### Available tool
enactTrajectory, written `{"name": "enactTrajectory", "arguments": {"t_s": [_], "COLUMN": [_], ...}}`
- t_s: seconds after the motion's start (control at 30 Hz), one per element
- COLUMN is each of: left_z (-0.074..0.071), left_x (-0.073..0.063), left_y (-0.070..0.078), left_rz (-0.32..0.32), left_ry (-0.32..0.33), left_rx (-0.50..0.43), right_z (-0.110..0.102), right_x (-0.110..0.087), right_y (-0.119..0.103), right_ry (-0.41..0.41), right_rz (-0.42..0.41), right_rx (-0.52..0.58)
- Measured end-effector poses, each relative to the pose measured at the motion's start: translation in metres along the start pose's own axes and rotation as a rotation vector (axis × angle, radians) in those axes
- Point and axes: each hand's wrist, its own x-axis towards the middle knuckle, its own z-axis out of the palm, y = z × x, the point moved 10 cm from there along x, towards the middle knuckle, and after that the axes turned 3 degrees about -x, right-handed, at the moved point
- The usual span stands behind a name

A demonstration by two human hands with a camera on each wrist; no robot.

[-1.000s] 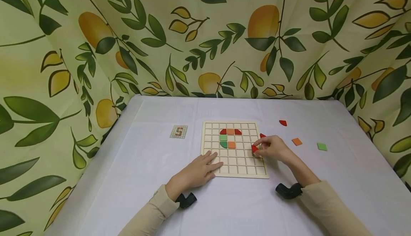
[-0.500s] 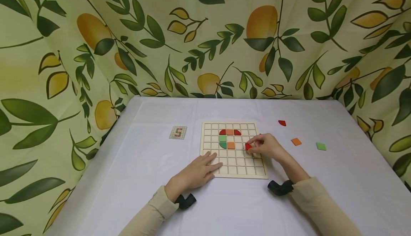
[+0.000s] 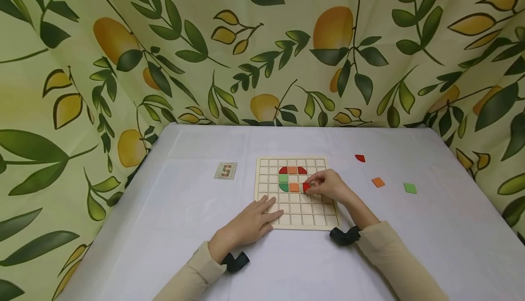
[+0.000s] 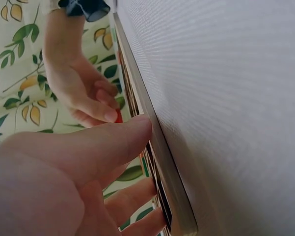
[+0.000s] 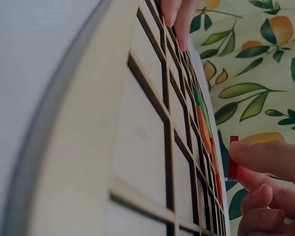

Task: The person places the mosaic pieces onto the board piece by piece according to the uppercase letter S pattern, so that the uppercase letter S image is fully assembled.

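Observation:
A wooden grid board [image 3: 307, 220] lies on the table. My left hand [image 3: 248, 221] rests on its near left corner with fingers spread; in the left wrist view the thumb [image 4: 132, 135] lies along the board's edge. My right hand [image 3: 332, 185] pinches a red tile [image 3: 306, 187] between thumb and fingers, just right of an orange square tile [image 3: 294, 187] set in the grid. In the right wrist view this red tile [image 5: 233, 157] stands on edge above the board. Red, orange and green tiles form a curve in the grid, with a dark green quarter-round tile [image 3: 283, 187] at its lower left.
A small card [image 3: 225, 170] with a coloured S on a grid lies left of the board. To the right are a loose red tile [image 3: 360, 158], an orange square tile [image 3: 378, 182] and a green square tile [image 3: 410, 188]. A leaf-patterned curtain [image 3: 262, 64] hangs behind the white-covered table.
My right hand has moved left over the board with the red tile, from the right edge to beside the lower orange tile. The left hand stays on the board's corner.

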Motion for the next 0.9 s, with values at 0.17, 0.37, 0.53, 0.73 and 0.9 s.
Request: {"name": "enactTrajectory", "arguments": {"t_s": [0.17, 0.37, 0.53, 0.73, 0.9], "left_z": [0.001, 0.003, -0.001, -0.005, -0.001], "left_x": [0.001, 0.002, 0.002, 0.002, -0.002], "left_y": [-0.002, -0.004, -0.001, 0.0, 0.002], "left_rz": [-0.008, -0.036, -0.032, -0.021, -0.018], "left_ry": [-0.004, -0.016, 0.001, 0.009, -0.013], "left_rx": [-0.015, -0.044, -0.026, -0.031, -0.045], "right_z": [0.006, 0.012, 0.006, 0.004, 0.009], "right_x": [0.008, 0.012, 0.01, 0.011, 0.007], "right_y": [0.0, 0.001, -0.005, -0.005, 0.001], "right_ry": [-0.015, -0.027, -0.015, 0.004, 0.0], "right_rz": [-0.003, -0.012, -0.005, 0.008, 0.024], "right_rx": [-0.005, -0.04, -0.068, -0.052, -0.02]}}
